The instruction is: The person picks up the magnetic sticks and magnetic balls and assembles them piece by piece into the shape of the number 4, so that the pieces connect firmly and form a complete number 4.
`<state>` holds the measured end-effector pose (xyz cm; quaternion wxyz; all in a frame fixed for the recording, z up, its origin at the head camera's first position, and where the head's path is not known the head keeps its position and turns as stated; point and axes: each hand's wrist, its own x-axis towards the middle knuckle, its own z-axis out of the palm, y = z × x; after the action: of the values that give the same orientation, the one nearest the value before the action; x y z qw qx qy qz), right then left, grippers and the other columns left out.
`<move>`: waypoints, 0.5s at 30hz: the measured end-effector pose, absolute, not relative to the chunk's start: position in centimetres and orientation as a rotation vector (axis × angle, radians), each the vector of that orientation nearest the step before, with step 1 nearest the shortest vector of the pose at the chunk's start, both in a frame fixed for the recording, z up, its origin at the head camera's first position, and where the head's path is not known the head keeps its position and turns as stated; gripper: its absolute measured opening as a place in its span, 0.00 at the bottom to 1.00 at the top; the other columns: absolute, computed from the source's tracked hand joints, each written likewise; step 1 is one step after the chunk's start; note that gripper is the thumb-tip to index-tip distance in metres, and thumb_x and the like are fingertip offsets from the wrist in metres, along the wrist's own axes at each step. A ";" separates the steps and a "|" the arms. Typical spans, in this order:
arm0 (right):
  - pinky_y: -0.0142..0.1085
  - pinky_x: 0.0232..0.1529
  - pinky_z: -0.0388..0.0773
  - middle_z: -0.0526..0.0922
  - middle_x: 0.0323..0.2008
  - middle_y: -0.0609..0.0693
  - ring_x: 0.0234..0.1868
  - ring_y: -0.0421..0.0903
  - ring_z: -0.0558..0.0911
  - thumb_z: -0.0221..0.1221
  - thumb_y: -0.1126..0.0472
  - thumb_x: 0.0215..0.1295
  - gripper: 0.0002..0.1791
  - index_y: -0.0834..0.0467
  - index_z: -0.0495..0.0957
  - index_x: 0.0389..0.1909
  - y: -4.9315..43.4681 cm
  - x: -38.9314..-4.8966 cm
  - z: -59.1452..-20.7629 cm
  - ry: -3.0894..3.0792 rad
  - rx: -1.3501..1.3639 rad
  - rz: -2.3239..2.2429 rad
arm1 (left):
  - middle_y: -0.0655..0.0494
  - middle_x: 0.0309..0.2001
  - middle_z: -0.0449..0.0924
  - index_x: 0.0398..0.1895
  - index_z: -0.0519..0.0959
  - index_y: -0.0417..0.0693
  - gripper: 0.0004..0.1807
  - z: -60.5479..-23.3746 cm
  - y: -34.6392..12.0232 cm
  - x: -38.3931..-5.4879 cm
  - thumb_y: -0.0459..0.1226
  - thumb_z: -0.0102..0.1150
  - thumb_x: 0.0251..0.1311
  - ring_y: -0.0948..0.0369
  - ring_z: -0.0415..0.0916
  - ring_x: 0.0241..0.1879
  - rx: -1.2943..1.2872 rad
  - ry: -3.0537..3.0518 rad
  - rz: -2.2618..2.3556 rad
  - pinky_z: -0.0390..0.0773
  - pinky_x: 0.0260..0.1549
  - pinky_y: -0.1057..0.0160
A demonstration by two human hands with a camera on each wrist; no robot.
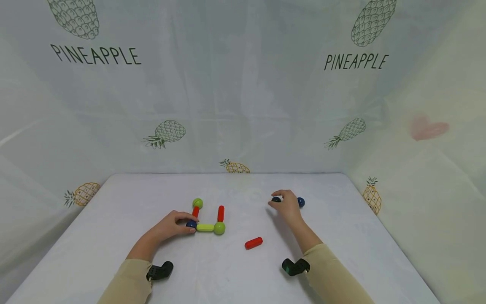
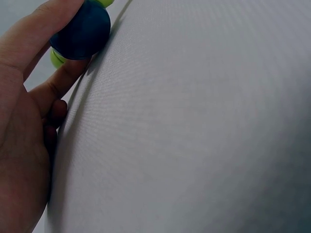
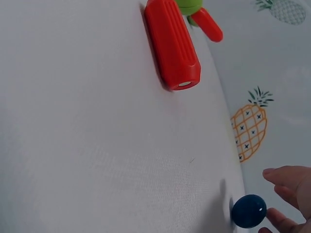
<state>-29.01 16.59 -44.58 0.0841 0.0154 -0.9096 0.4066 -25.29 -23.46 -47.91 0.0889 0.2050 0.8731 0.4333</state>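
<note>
Left of centre, the left hand [image 1: 171,224] pinches a blue ball [image 1: 191,224]; right of centre, the right hand [image 1: 287,204], fingers parted, empty, could nudge the dark ball [image 1: 276,199] rolling.

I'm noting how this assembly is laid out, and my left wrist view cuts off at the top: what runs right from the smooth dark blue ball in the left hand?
Observer: In the head view, a straight lime-green rod runs from the dark blue ball to a round lime-green ball.

Operator: And the right hand? It's outside my picture.

Observer: It is at another smooth dark blue ball, toward the far right part of the white table.

Operator: Any loose rod around?

Observer: Yes, a ridged red rod lies by itself on the table, between the two forearms.
</note>
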 end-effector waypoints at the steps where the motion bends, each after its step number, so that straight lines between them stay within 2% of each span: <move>1: 0.52 0.55 0.70 0.76 0.54 0.63 0.57 0.61 0.73 0.69 0.63 0.56 0.18 0.64 0.82 0.47 16.6 -29.0 -44.6 -2.717 0.037 1.221 | 0.57 0.47 0.80 0.46 0.85 0.51 0.15 -47.9 -23.5 -25.3 0.43 0.70 0.56 0.54 0.71 0.48 0.614 2.598 1.288 0.67 0.53 0.46; 6: 0.50 0.51 0.73 0.74 0.54 0.64 0.54 0.60 0.73 0.68 0.66 0.56 0.18 0.65 0.82 0.48 16.5 -29.1 -44.6 -2.736 -0.017 1.237 | 0.57 0.47 0.81 0.46 0.85 0.51 0.15 -48.0 -23.5 -25.3 0.43 0.70 0.56 0.54 0.71 0.48 0.631 2.589 1.290 0.67 0.53 0.46; 12: 0.42 0.41 0.77 0.74 0.50 0.64 0.45 0.55 0.76 0.68 0.67 0.57 0.17 0.65 0.81 0.48 16.6 -29.2 -45.0 -2.754 -0.055 1.242 | 0.57 0.48 0.80 0.46 0.85 0.51 0.15 -48.0 -23.5 -25.3 0.43 0.70 0.57 0.54 0.71 0.49 0.620 2.596 1.281 0.67 0.53 0.45; 15: 0.40 0.39 0.78 0.75 0.49 0.63 0.43 0.54 0.78 0.67 0.68 0.57 0.16 0.65 0.81 0.47 16.5 -29.3 -45.1 -2.746 -0.063 1.271 | 0.56 0.48 0.80 0.46 0.85 0.52 0.15 -47.9 -23.5 -25.3 0.43 0.70 0.57 0.53 0.71 0.49 0.614 2.602 1.274 0.67 0.54 0.45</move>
<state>-29.32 16.54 -45.10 0.0576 -0.0207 -0.9057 0.4194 -25.32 -23.51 -47.92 0.0900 0.2066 0.8749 0.4286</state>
